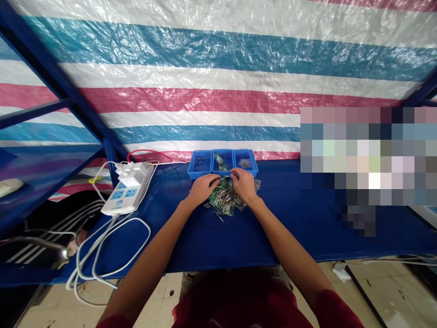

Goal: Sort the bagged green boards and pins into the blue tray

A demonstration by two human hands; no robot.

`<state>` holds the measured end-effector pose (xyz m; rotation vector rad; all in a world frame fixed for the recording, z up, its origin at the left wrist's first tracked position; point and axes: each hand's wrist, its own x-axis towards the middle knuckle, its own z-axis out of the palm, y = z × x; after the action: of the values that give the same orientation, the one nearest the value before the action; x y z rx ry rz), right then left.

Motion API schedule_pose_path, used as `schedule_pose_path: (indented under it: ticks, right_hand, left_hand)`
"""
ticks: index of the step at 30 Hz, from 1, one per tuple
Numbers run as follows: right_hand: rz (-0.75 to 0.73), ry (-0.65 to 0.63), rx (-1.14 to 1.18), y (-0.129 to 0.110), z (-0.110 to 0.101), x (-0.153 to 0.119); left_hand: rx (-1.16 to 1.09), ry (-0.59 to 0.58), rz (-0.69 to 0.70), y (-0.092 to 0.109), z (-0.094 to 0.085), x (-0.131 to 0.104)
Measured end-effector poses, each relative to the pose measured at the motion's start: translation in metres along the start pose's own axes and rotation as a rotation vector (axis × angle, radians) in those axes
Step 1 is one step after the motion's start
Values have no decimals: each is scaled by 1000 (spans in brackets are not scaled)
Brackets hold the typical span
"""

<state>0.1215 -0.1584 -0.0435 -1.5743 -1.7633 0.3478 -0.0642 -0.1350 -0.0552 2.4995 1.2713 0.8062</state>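
Note:
A pile of small metal screw-like pieces lies on green and clear plastic bags on the blue table. My left hand is at the pile's upper left, its fingers curled; whatever they hold is too small to make out. At the upper right of the pile, my right hand has thumb and fingertips pinched near a small piece I cannot identify. Just behind both hands stands a blue tray with three compartments: a few thin pieces at left, a greenish bag in the middle, a small clear bag at right.
A white power strip with plugged-in adapters and looped white cables occupies the left side of the blue table. Striped plastic sheeting hangs behind. The right side is partly pixelated.

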Motion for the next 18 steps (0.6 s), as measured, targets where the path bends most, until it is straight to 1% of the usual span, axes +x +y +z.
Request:
schedule_pose_path:
  ticks: [3,5,8,12,15,18]
  right_hand:
    - [-41,77,168,0,4,0]
    - [-63,92,261,0,7,-1]
    - [-96,109,350,-2,11,-3]
    - [-131,135,392,-4,11,-4]
    - [-148,149,382,-4,9,-5]
    - [-204,126,371,-3,6,-4]
  left_hand:
    - [-104,70,17,4,1,0]
    - [-168,103,56,7,2,0]
    - [-206,133,122,9,2,0]
    - [-221,158,132,13,-1,-1]
    - [-245,158,102,16,-5,-2]
    - [-297,167,61,18,-7,-2]
